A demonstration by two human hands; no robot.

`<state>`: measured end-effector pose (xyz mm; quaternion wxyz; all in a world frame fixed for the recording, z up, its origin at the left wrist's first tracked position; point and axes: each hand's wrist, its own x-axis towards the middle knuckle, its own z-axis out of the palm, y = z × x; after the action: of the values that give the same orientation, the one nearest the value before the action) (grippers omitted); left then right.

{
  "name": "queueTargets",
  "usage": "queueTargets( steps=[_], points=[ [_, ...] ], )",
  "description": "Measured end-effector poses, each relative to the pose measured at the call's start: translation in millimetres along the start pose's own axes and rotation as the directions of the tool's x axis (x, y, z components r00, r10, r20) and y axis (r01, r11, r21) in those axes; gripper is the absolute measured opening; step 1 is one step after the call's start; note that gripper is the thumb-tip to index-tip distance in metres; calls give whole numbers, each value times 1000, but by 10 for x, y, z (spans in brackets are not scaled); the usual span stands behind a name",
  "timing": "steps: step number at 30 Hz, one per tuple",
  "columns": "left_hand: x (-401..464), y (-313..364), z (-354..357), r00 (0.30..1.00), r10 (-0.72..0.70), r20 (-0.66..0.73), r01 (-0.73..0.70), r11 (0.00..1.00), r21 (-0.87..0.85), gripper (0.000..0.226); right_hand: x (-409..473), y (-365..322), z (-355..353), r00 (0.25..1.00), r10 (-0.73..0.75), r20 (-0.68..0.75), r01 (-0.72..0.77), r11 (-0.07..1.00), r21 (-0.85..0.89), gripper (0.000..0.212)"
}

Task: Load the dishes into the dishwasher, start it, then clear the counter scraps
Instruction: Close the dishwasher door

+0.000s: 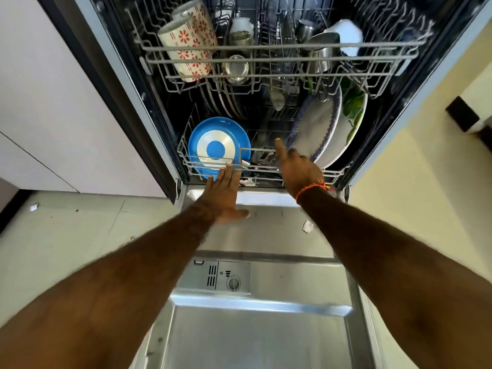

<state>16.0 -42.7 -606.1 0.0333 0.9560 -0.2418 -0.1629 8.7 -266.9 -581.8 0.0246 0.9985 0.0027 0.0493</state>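
Both hands were at the front rail of the lower rack, likely to push it back in. The left hand lay flat, grip released, its straight fingertips on the rail. The right hand had one finger out over the rail; whether its other fingers grasped anything, I cannot tell. The blue plate and large plates stood on edge, the patterned cups tipped in the upper rack, over the open door.

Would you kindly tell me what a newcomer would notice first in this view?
Two bare forearms reach over the open dishwasher door. The left hand lies flat at the lower rack, the right hand points a finger into it. Next comes the blue plate at the rack's left, below the flowered mugs in the upper rack.
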Motion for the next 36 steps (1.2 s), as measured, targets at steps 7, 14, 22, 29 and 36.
queueTargets(
  steps=[7, 14, 22, 29, 36],
  points=[
    [-981, 335, 467, 995, -3, 97, 14, 994, -109, 111, -1384, -145, 328, 988, 63, 140, -86, 982, 168, 71],
    [-2397, 777, 1035, 962, 56, 269, -14, 988, -155, 105, -3307, -496, 226, 861, 186, 474, -345, 898, 275, 68],
    [-3530, 1015, 1820, 916, 21, 401, 54, 983, -175, 107, -4747, -873, 454, 610, 493, 620, -759, 589, 278, 67],
    [-3873, 1146, 2629, 893, -2, 449, 20, 999, -34, 115, -5404, -1232, 873, 345, 760, 550, -889, 76, 453, 119],
    [-3936, 1143, 2819, 950, -36, 309, 48, 998, -32, 120, -5176, -1448, 1163, 88, 816, 571, -747, -325, 579, 129]
  ],
)
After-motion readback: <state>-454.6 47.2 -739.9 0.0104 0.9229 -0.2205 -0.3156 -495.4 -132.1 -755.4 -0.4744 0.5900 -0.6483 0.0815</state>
